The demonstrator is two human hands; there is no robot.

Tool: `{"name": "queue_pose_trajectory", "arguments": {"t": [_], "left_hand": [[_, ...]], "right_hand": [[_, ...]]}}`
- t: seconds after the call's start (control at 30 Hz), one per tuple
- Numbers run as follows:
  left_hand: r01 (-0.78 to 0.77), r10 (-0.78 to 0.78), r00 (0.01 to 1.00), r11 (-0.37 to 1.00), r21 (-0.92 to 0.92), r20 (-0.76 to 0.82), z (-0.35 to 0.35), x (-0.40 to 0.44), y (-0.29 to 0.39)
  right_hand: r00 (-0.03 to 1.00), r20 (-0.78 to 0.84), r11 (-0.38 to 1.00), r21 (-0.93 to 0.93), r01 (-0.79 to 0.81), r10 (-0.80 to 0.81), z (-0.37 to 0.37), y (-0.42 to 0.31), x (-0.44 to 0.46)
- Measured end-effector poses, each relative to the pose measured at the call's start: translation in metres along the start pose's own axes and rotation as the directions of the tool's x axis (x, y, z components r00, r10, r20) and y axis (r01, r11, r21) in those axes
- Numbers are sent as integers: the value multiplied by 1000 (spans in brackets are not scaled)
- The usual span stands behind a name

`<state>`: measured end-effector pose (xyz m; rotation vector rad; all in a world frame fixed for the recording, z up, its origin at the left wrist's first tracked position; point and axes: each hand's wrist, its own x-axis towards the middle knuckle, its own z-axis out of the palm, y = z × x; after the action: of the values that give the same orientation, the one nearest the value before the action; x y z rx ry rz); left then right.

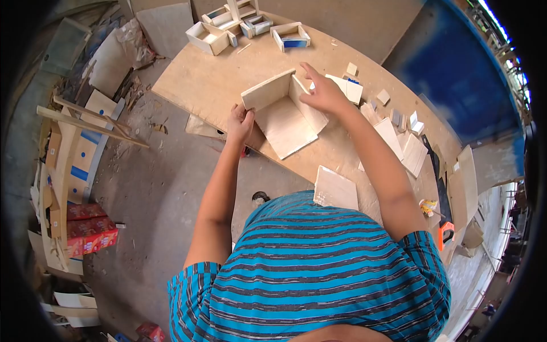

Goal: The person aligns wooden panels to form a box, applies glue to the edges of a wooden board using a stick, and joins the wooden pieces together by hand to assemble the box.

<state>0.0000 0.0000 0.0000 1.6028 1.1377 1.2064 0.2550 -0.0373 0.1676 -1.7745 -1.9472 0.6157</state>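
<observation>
On the wooden tabletop (196, 77), near its front edge, I have an open-sided wooden box (285, 126) between my two hands.
My left hand (240, 122) pinches the box's left edge, thumb toward me, while my right hand (323, 94) is spread at the right wall, thumb and forefinger apart; whether it touches the wood there I cannot tell. The box shows its pale floor, a back wall and a right wall, its open side facing me. At the far edge sit several small frames (208, 39), and beside them a shallow tray (292, 43) with a blue inner face. Loose wood blocks and offcuts (389, 135) lie to my right, and a square panel (336, 187) rests just before my striped shirt (307, 262). Farther right is an orange saw handle (446, 233).
</observation>
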Motion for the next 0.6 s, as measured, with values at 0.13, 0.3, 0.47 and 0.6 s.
{"name": "queue_pose_trajectory", "arguments": {"t": [0.13, 0.3, 0.47, 0.6], "left_hand": [[-77, 78, 997, 997, 28, -15, -4, 11, 11], [-50, 49, 999, 998, -41, -17, 1, 3, 12], [-45, 49, 999, 987, -155, 24, -2, 4, 6], [-40, 46, 998, 984, -173, 36, -5, 7, -7]], "right_hand": [[999, 19, 998, 50, 32, -33, -2, -4, 24], [1000, 18, 998, -52, 25, -25, 3, -6, 23], [1000, 15, 998, -64, -17, 18, 3, -8, 17], [997, 38, 997, -43, -59, 61, -1, -11, 13]]}}
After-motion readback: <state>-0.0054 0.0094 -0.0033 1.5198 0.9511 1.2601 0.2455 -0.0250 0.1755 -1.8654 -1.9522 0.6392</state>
